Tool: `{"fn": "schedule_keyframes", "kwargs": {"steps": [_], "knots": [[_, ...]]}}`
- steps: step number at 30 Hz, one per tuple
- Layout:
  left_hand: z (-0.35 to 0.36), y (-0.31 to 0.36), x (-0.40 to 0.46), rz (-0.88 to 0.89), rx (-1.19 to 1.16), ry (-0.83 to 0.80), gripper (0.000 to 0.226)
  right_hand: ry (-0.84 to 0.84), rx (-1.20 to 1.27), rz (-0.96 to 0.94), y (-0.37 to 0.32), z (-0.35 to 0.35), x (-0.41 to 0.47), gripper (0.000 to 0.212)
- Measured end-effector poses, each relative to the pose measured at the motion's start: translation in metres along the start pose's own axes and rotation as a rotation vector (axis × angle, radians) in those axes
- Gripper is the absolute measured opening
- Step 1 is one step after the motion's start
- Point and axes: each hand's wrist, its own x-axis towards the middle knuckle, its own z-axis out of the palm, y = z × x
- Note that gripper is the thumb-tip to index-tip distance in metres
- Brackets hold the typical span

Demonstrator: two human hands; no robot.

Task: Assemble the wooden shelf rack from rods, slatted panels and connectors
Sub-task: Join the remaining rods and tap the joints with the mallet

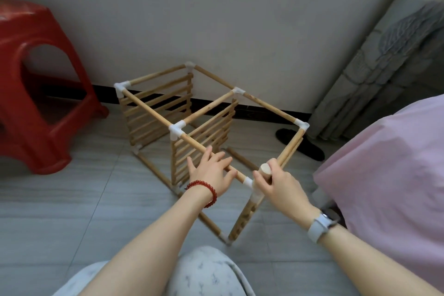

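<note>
Presently noted: wooden shelf rack (182, 115) standing on the tiled floor (72, 199) near the wall, frame nearly closed, with slatted panels at the far end (156, 108) and mid-span (204, 142), and a third partly visible below the near corner. Left hand (211, 173) resting over the near top rod (199, 145), fingers spread and mostly straight, bracing rather than gripping. Right hand (276, 182) curled round the free end of the right-side rod (288, 149), holding it just beside the near white corner connector (251, 185); rod end not yet seated, its cut face (265, 168) showing above the connector. Far end of that rod meeting the corner connector (303, 125) by the bed.

Step in hand, by judgement: seating the rod end into the near connector's open socket, closing the top rectangle.

Recommended handling: keep the bracing hand close to the connector, preventing the frame from racking. Line the rod's axis up with the socket before pushing; avoid forcing at an angle, since that likely levers the far joint loose. Press straight in with a slight twist until fully home. Check afterwards that the near panel's pegs sit in place; not confirmable from this view.

Also present: red plastic stool (36, 91) at left, pink bed cover (384, 175) at right, dark slipper (307, 146) beyond the frame.
</note>
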Motion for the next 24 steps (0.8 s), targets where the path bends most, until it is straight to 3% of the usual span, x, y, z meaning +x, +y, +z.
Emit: {"fn": "schedule_keyframes", "kwargs": {"steps": [2,5,9,13,17,19,22,24], "knots": [[-0.013,-0.01,0.001,0.038,-0.108,0.02,0.039,0.033,0.028,-0.024,-0.006,-0.005,0.02,0.026],[-0.044,-0.04,0.005,-0.016,-0.292,0.238,0.027,0.075,0.061,-0.126,-0.038,-0.012,0.062,0.026],[-0.078,-0.102,0.019,-0.183,-0.226,0.326,0.031,0.043,-0.005,-0.314,-0.102,0.003,0.118,0.028],[-0.096,-0.163,0.041,-0.286,-0.166,0.329,0.043,0.242,0.081,-0.46,-0.149,0.033,0.175,0.027],[-0.099,-0.194,0.063,-0.222,-0.183,0.35,0.047,-0.001,-0.362,-0.567,-0.145,0.077,0.187,0.033],[-0.1,-0.205,0.083,-0.173,-0.144,0.336,0.053,0.08,-0.159,-0.607,-0.149,0.072,0.22,0.039],[-0.102,-0.216,0.114,-0.157,-0.045,0.314,0.058,0.195,0.285,-0.466,-0.163,0.062,0.27,0.031],[-0.106,-0.221,0.125,-0.092,0.048,0.372,0.058,0.101,0.253,-0.431,-0.178,0.072,0.294,0.025]]}}
